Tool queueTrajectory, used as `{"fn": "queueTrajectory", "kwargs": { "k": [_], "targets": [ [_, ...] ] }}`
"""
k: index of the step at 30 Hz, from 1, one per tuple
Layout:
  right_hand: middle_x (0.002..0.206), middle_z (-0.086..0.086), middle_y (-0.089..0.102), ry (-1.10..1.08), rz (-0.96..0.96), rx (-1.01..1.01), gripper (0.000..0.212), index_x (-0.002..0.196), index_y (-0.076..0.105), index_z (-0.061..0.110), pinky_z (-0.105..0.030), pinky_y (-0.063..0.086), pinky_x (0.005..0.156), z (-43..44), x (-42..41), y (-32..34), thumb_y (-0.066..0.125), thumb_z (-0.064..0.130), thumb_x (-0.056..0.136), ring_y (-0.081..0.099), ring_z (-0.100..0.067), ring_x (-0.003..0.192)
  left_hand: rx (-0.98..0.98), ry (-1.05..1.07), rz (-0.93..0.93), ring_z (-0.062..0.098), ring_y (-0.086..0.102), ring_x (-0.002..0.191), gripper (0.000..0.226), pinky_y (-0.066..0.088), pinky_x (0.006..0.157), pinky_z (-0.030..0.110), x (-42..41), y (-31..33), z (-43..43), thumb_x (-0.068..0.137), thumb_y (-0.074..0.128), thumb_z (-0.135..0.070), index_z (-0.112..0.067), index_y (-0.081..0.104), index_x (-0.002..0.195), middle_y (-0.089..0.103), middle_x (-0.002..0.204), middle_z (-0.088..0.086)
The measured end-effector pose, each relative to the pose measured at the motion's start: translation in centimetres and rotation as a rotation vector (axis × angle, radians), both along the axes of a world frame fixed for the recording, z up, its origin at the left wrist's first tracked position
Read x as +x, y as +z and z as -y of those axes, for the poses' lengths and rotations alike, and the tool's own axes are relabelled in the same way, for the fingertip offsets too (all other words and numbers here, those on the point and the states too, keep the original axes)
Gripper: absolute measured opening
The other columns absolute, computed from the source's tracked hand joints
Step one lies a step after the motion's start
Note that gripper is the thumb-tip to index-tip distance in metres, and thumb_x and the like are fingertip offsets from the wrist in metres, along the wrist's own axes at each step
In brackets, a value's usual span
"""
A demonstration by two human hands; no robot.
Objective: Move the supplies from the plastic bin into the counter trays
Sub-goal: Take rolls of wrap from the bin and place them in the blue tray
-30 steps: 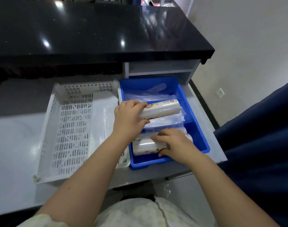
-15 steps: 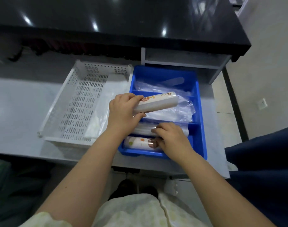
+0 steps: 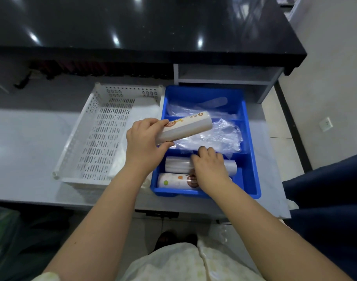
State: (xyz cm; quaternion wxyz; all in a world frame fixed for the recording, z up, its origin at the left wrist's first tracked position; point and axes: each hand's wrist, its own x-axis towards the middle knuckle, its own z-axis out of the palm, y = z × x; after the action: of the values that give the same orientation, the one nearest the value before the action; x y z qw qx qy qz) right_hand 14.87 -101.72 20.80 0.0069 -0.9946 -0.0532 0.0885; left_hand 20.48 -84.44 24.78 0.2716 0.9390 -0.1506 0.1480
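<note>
White, printed and cylindrical, a wrapped roll (image 3: pixel 186 127) is held in the left hand (image 3: pixel 144 144), fingers curled over its top and thumb pressed beneath its left end. This roll is raised and tilted, its right end higher, over the middle compartment of the blue plastic tray (image 3: pixel 251 159).

Right hand (image 3: pixel 211 169) lies palm down in the nearest compartment, fingers partly bent, fingertips on a clear film roll (image 3: pixel 176 164). Whether it grips this roll or merely rests on it cannot be told. Just nearer the person, a second printed roll (image 3: pixel 173 180) lies flat along the front wall, its right end hidden under the right hand.

Blue tray is rigid, glossy, rectangular, split by cross dividers into three compartments. Crumpled transparent plastic bags (image 3: pixel 218 136) fill the middle one; more clear film and a pale flat object of uncertain kind occupy the far one.

White plastic bin (image 3: pixel 98 138) stands touching the tray's left side: rectangular, perforated with slotted holes in floor and walls. A thin translucent sheet (image 3: pixel 120 159) lies along its right portion; the left forearm crosses its near right corner.

Both containers sit on a pale, smooth grey counter (image 3: pixel 27 142), below a polished black upper ledge (image 3: pixel 133 27).
</note>
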Motion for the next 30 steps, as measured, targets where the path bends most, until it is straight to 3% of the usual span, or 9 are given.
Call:
{"fn": "queueTrajectory", "kwargs": {
  "k": [6,12,16,20,25,30],
  "targets": [
    [0.127,-0.011,0.045,0.044,-0.034,-0.020,0.060,0.124,0.040,0.015,-0.042,0.035,0.098,0.0,-0.3,0.2,0.071,0.017,0.073,0.041,-0.030,0.114,0.002,-0.028,-0.025,0.021,0.046,0.104,0.058,0.035,0.088,0.037,0.4,-0.2,-0.6,0.068,0.082,-0.031,-0.023,0.063,0.122,0.060,0.113,-0.001],
    [0.126,-0.011,0.047,0.070,0.006,0.055,0.062,0.126,0.036,0.013,-0.038,0.037,0.097,0.3,-1.0,1.0,0.068,0.010,0.074,0.043,-0.029,0.110,0.000,-0.036,-0.028,0.019,0.044,0.106,0.059,0.030,0.087,0.032,0.6,0.0,-0.9,0.070,0.082,-0.031,-0.023,0.060,0.124,0.058,0.115,-0.001],
    [0.132,-0.013,0.040,0.107,0.033,0.041,0.082,0.142,0.023,0.009,-0.039,0.035,0.102,0.4,-1.8,1.8,0.069,0.007,0.074,0.038,-0.029,0.116,0.009,-0.033,-0.033,0.018,0.042,0.104,0.059,0.032,0.087,0.035,0.6,0.2,-1.3,0.070,0.081,-0.033,-0.025,0.060,0.124,0.057,0.115,-0.002],
    [0.130,-0.012,0.041,0.108,0.157,0.063,0.077,0.140,0.032,0.012,-0.036,0.036,0.099,0.8,-2.6,3.6,0.069,0.004,0.072,0.037,-0.029,0.115,0.010,-0.024,-0.016,0.019,0.043,0.104,0.059,0.032,0.086,0.036,0.6,0.1,-1.9,0.069,0.082,-0.032,-0.026,0.060,0.124,0.057,0.113,-0.003],
    [0.129,-0.009,0.043,-0.007,0.310,0.162,0.072,0.133,0.040,0.018,-0.043,0.045,0.092,2.3,-2.4,7.2,0.075,0.003,0.071,0.039,-0.027,0.114,0.044,-0.038,-0.037,0.023,0.048,0.103,0.058,0.030,0.084,0.036,0.8,-0.1,-1.4,0.068,0.082,-0.034,-0.025,0.061,0.121,0.060,0.112,-0.001],
    [0.126,-0.011,0.043,-0.088,0.412,0.130,0.066,0.133,0.044,0.017,-0.042,0.037,0.097,5.2,-2.2,9.6,0.071,0.001,0.075,0.039,-0.028,0.111,0.122,-0.126,-0.066,0.022,0.048,0.103,0.058,0.034,0.084,0.036,0.4,0.0,0.9,0.069,0.081,-0.040,-0.028,0.061,0.122,0.060,0.114,-0.003]
  ]
}}
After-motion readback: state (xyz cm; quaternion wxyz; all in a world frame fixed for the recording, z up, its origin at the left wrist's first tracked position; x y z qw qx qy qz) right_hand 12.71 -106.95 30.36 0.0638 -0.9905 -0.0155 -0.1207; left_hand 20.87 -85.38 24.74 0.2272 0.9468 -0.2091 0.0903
